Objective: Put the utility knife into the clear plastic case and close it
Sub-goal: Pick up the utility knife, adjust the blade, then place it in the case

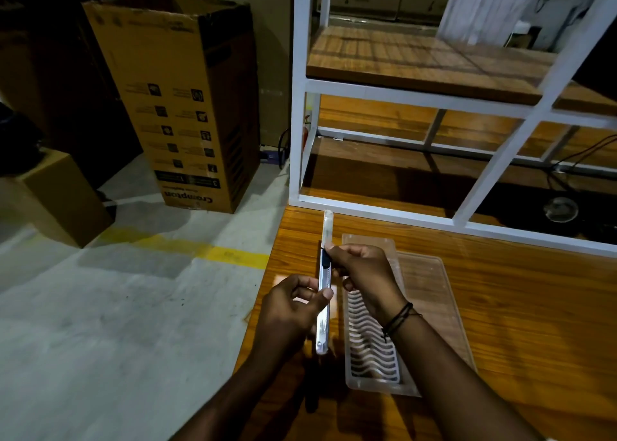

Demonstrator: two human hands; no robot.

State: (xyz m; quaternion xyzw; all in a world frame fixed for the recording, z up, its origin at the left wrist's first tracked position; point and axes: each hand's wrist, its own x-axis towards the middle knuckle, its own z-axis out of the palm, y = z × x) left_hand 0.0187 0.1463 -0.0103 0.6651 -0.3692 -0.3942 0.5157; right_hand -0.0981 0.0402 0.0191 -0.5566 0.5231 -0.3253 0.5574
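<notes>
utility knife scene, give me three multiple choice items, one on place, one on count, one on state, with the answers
1. Where is the clear plastic case relative to the utility knife?
A. to its right, on the wooden table
B. on the floor
C. on the shelf

2. How many hands hold the knife?
A. none
B. one
C. two

3. What state is the case in?
A. lying open
B. closed
C. standing upright

Answers: 1 A, the case lies on the table right of the knife. 2 C, left hand and right hand both have a grip on it. 3 A, its lid is spread flat beside the ribbed tray.
</notes>
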